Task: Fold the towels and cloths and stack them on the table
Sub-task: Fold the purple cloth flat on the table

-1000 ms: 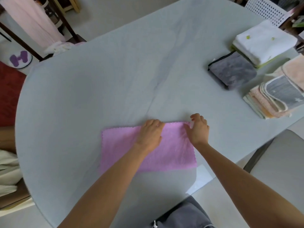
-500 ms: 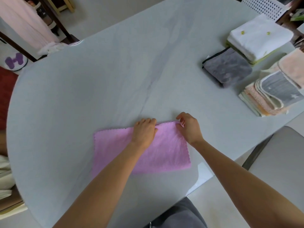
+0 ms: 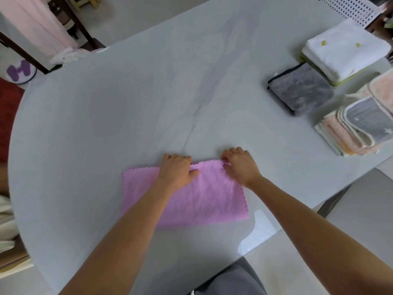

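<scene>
Pink cloth (image 3: 204, 199) lies flat near the table's (image 3: 106, 124) front edge; my left hand (image 3: 177, 171) and right hand (image 3: 240, 165) each pinch its far hem. Uneven lifting risks a skewed fold.

The pink cloth (image 3: 191, 201) looks like fluffy microfibre, matt, with a zigzag pinked edge. The counter (image 3: 127, 107) is smooth pale stone-look, faintly veined, with a slight sheen. The grey cloth (image 3: 302, 90) is plush with dark trim, the white towel stack (image 3: 344, 52) soft terry, and the basket (image 3: 350, 7) perforated white plastic.
</scene>
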